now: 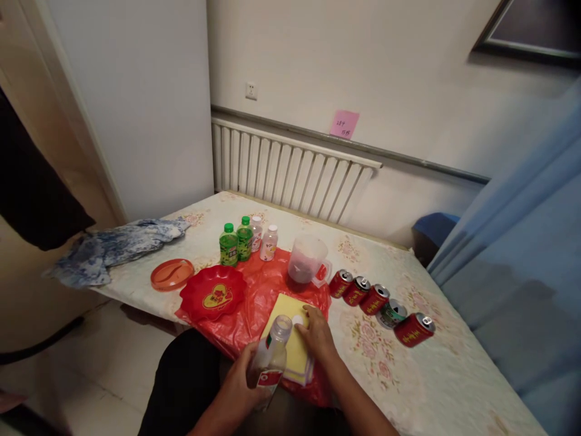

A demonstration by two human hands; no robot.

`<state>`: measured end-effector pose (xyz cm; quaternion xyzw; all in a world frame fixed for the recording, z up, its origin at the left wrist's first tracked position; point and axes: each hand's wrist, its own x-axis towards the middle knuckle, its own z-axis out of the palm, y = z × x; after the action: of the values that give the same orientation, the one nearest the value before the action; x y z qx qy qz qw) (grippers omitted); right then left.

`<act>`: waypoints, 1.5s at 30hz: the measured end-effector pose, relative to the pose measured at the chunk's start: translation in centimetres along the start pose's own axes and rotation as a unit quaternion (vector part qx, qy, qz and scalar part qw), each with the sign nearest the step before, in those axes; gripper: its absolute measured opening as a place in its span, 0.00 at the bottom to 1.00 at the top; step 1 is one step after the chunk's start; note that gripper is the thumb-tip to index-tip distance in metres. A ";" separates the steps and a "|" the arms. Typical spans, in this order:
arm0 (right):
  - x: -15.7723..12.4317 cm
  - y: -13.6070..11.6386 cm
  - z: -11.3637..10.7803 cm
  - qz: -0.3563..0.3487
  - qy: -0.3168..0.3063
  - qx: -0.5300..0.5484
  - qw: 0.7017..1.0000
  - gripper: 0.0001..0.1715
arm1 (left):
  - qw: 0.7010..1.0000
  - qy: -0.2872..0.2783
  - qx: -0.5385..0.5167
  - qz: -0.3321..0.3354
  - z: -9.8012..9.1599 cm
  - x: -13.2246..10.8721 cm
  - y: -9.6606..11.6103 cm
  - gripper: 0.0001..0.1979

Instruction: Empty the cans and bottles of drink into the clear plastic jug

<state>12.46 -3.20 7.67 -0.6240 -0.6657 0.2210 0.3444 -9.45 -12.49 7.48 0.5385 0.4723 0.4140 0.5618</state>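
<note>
My left hand [245, 381] is wrapped round a clear bottle [276, 345] with a red label. The bottle's mouth is uncapped, and it tilts slightly at the table's near edge. Just right of the bottle, my right hand [316, 334] pinches a small white bottle cap [298, 319] between thumb and fingers. Beneath that hand lies a folded yellow cloth [282, 307] on a red plastic bag [263, 281]. Behind the cloth stands a translucent measuring jug [307, 257] with something dark at its bottom.
A red scalloped plate [200, 281] and an orange lid [172, 274] lie to the left. Two green bottles [229, 248] and two small white-capped bottles [269, 243] stand behind. Several drink cans [374, 300] form a row on the right. A blue patterned cloth [122, 247] hangs over the left edge.
</note>
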 end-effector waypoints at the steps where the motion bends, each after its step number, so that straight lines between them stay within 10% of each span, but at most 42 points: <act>1: 0.0 0.0 0.3 0.002 -0.005 -0.011 1.000 0.26 | 1.000 -0.004 -0.017 0.005 0.0 -0.1 -0.1 0.35; 10: 0.3 -0.8 0.5 0.027 -0.030 -0.011 0.999 0.07 | 1.000 -0.004 -0.007 0.011 0.3 -0.6 0.3 0.32; 22: -1.7 -10.0 -10.4 -0.141 -0.178 0.153 0.962 0.16 | 0.998 -0.006 0.062 -0.017 1.6 -0.5 1.8 0.31; 38: -3.6 -10.6 -10.4 -0.137 -0.184 0.097 0.969 0.16 | 0.997 -0.031 0.070 0.009 2.1 -0.7 2.0 0.30; 45: -5.3 -7.6 -9.2 -0.031 -0.125 0.162 0.978 0.41 | 0.998 -0.034 0.044 0.028 2.6 -0.2 2.6 0.33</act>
<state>13.97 -10.57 18.28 -0.5066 -0.6779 0.3910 0.3618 -6.85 -12.99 10.03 0.5895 0.4552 0.3903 0.5413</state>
